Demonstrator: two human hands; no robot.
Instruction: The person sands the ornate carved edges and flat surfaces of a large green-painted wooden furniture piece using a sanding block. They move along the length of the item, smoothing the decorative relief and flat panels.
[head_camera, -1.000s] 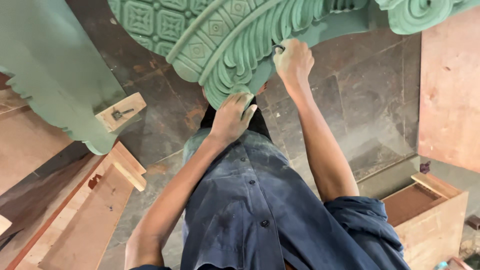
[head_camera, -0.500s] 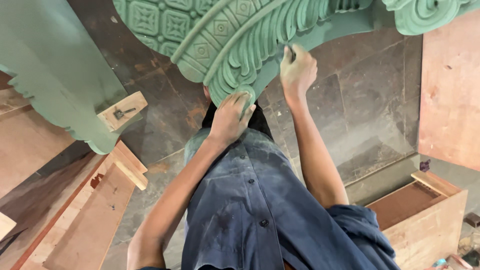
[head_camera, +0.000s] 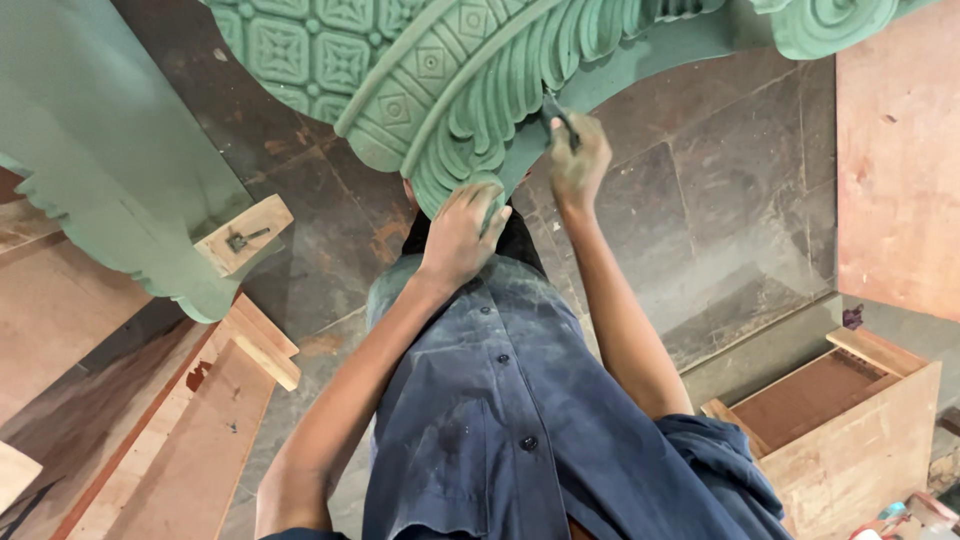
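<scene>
Dark stone floor (head_camera: 760, 200) underneath, green carved panel (head_camera: 450, 90) at 12 o'clock. Left hand (head_camera: 460, 235) lies flat on its leafy edge, right hand (head_camera: 578, 160) grips a small dark tool (head_camera: 558, 115). Looks mid-detailing; next stroke probably needs a steady brace.

Floor (head_camera: 740, 180): large dark grey-brown stone slabs, joints visible, surface mottled with rusty stains and pale dust. Light diffuse and even; no hard shadows.

Right edge: flat reddish-brown plywood sheet (head_camera: 900, 170) over the floor. Lower right: open wooden box (head_camera: 850, 440), pale sides, darker brown inside, standing beside a grey step or ledge in the floor.

Left: green-painted panel with scalloped edge (head_camera: 100, 180), a small bare wooden block (head_camera: 243, 236) fixed at its lower corner. Below it: bare wooden boards and battens (head_camera: 180, 440), overlapping at angles, reddish paint mark on one.
</scene>
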